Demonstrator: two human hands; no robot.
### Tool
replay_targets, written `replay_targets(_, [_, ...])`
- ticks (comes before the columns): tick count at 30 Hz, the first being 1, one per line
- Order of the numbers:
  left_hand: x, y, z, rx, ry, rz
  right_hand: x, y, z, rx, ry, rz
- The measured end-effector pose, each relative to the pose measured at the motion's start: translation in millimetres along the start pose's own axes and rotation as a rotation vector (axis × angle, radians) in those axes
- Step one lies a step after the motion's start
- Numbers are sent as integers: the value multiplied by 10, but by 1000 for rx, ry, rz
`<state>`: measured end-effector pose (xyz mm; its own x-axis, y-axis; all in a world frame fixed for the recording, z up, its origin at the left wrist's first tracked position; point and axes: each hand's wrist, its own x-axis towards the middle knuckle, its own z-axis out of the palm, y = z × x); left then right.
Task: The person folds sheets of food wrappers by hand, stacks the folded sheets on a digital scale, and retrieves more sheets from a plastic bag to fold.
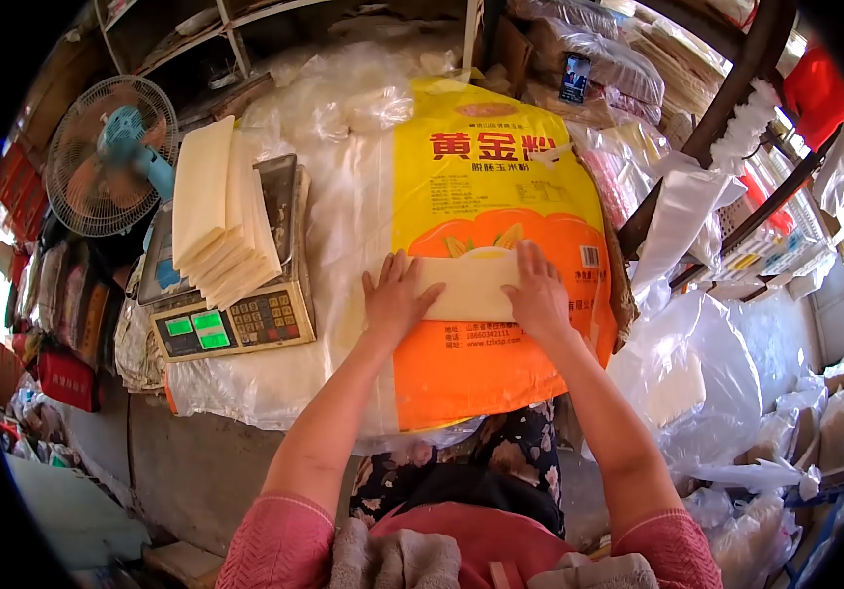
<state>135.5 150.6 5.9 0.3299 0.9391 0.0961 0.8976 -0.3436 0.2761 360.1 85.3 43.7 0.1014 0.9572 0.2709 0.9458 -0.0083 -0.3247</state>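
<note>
A pale cream folded sheet (471, 290) lies flat on the yellow and orange printed sack (500, 378). On the sheet's left end rests my left hand (397, 299), its fingers spread. My right hand (540, 294) lies over the right end with the thumb apart from the fingers. Left of the sack stands a digital scale (279, 319) with two lit green displays. A stack of similar cream sheets (220, 211), fanned at its near end, sits on the scale's tray.
A fan (112, 155) stands at the upper left. Clear plastic wrapping (358, 93) lies beyond the sack. A phone (574, 78) leans among bagged bundles at the back. To the right are dark bars (726, 123) and a large clear plastic bag (687, 358).
</note>
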Motion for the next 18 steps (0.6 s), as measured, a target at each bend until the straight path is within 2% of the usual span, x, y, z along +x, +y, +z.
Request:
replay_targets(1, [-2, 4, 31, 3, 6, 6, -2, 4, 36, -48, 78, -164])
replay_targets(4, [-9, -10, 57, 17, 25, 6, -117, 13, 326, -148, -80, -218])
replay_targets(9, [-2, 19, 56, -50, 20, -6, -158, 27, 450, -209, -58, -215])
replay_targets(12, [11, -74, 178, -217, 243, -76, -115, -133, 214, -220, -149, -100])
replay_targets(15, [-325, 116, 141, -736, 564, -161, -252, -422, 71, -194, -238, -8])
replay_targets(17, [-497, 154, 30, -1217, 236, -307, -423, -630, 2, -122, -389, -49])
replay_targets(18, [-556, 142, -14, -1449, 68, -385, -532, -631, 73, -65, -312, -81])
